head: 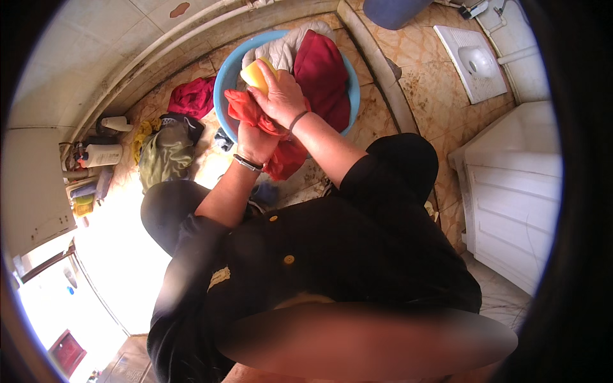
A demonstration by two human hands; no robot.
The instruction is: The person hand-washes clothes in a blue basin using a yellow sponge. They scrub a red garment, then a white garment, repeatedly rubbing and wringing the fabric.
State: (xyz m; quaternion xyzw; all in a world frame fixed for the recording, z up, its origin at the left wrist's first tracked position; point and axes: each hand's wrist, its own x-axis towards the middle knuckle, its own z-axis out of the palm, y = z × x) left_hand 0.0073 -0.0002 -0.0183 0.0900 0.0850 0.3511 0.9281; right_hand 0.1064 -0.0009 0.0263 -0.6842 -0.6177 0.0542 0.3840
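Observation:
A yellow bar of soap [258, 76] is gripped in my right hand [283, 98], above the near left part of a light-blue plastic basin [225, 62]. Just below it, my left hand [256, 142] holds a wet-looking red cloth [246, 107], bunched over the palm and fingers. More of that cloth hangs down past my left wrist. The soap is close to the cloth; whether they touch I cannot tell. Inside the basin lie a dark red garment [322, 72] on the right and a light grey-beige garment [282, 48] at the back.
Left of the basin, a magenta garment [191, 98] and an olive garment [167, 153] lie on the tiled floor. White bottles [103, 155] stand by the wall. A raised ledge [378, 72] separates a squat toilet [476, 64], a blue bucket [395, 12] and a white cabinet [510, 191].

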